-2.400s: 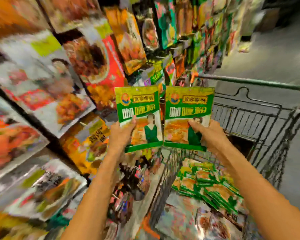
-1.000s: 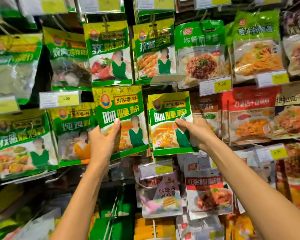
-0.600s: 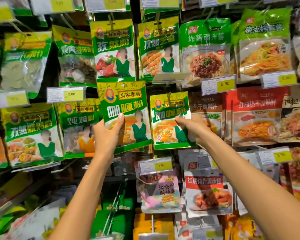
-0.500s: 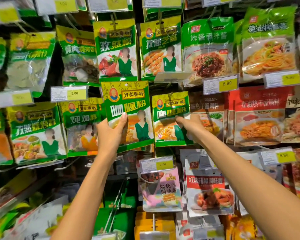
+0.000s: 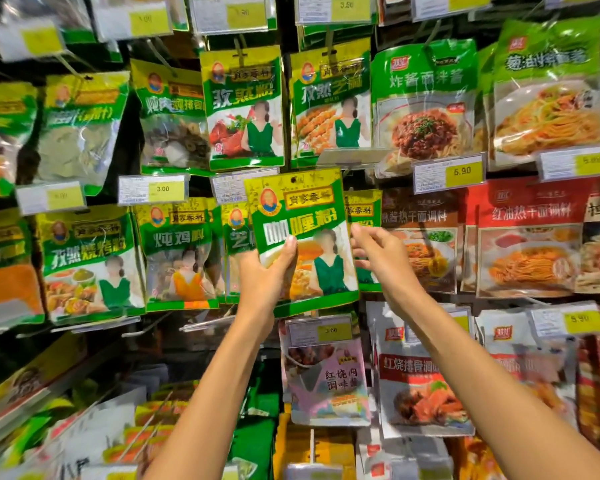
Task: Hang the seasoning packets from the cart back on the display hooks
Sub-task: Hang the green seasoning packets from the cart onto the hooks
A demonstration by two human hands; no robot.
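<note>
The left hand [image 5: 265,271] holds a flat green and yellow plastic seasoning packet [image 5: 309,216] upright in front of the display. Its grip is closed round the lower left corner, with the thumb [image 5: 289,244] pressed on the front. The large letters read "咖喱粉", and a small punched hole [image 5: 293,180] sits near the top edge. That edge lies just under a tilted clear plastic tag holder [image 5: 352,155] at 1 o'clock and covers part of a white shelf label [image 5: 229,190] at 10 o'clock.

At 3 o'clock a matching green and yellow packet [image 5: 364,209] hangs behind, half hidden by the held one. The right hand [image 5: 381,252] is in front of it, its grip half open with thumb and fingers apart around nothing. Its fingertips [image 5: 355,253] reach the held packet's right edge; whether they touch it cannot be told.

Hanging packets crowd close:
- a green "孜然粉" packet [image 5: 243,105] at 12 o'clock
- a green "炖鸡料" packet [image 5: 179,251] at 9 o'clock
- a pale pink "红烧肉调味料" packet [image 5: 329,382] at 6 o'clock, under a yellow "3.00" tag [image 5: 330,330]

A dark gap [image 5: 194,344] opens at 7 o'clock. Other yellow tags read "3.00" [image 5: 163,189] at 10 o'clock and "5.90" [image 5: 462,172] at 2 o'clock.
</note>
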